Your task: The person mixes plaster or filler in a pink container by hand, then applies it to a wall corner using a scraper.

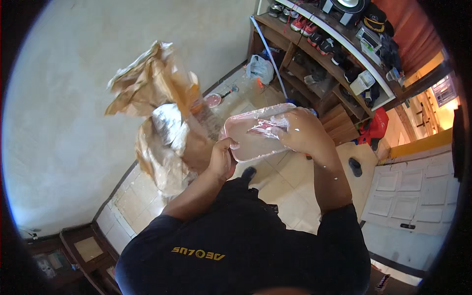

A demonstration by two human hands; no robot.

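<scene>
A shallow rectangular tray (250,145), coated with whitish paste or paint, is held up in front of my body. My left hand (222,158) grips its near left corner, with the thumb over the rim. Over the tray's right end is my right hand (301,129), spotted with white and closed around a streaked pink-and-white thing (267,129). That thing points left into the tray; its kind is hidden by the smears and my fingers. Left of the tray stands a tall mass of crumpled brown paper (142,88) with a shiny silvery patch (169,123).
Shoes fill a wooden shelf (290,66) at the far right, with a blue pole (269,56) leaning on it. A plastic bag (259,70) and a pink round container (213,100) sit on the tiled floor. A slipper (355,167) lies near the white panelled door (408,194).
</scene>
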